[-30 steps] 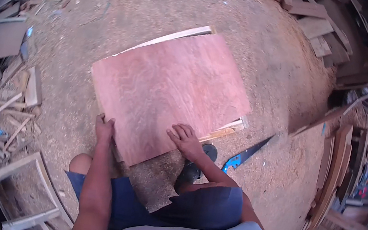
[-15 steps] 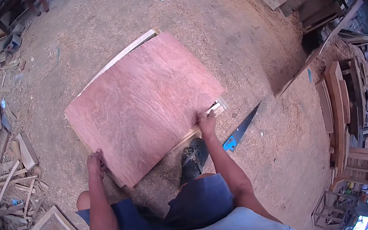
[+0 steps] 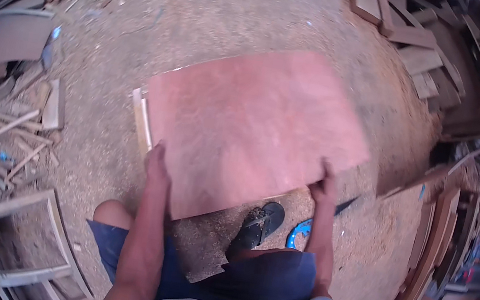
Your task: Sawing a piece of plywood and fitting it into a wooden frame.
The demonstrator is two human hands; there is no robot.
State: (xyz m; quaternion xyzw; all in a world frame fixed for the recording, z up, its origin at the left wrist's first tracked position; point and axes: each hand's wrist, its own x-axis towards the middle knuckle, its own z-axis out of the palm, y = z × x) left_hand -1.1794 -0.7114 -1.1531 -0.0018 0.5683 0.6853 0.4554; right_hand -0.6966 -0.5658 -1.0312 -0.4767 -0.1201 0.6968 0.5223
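A reddish plywood sheet (image 3: pixel 249 126) lies tilted across the middle, between both my hands. My left hand (image 3: pixel 157 162) is closed on its left edge, near the close corner. My right hand (image 3: pixel 324 185) grips the near right edge, its fingers curled around the sheet. Underneath is a pale wooden frame (image 3: pixel 144 120); its end sticks out past the sheet's left side, and most of it is covered. A handsaw with a blue handle (image 3: pixel 297 234) lies on the floor beside my right forearm, which hides part of its dark blade.
Wood offcuts (image 3: pixel 19 129) are heaped at the left, with a brown board (image 3: pixel 11 41) among them. A wooden frame with crossbars (image 3: pixel 29 274) lies at the lower left. Planks (image 3: pixel 415 36) are piled at the far right. Sawdust covers the floor around my sandalled foot (image 3: pixel 260 224).
The view has turned, swinging the scene clockwise. The sheet has shifted rightward over the frame, baring the frame's left end. Both hands keep hold of the sheet.
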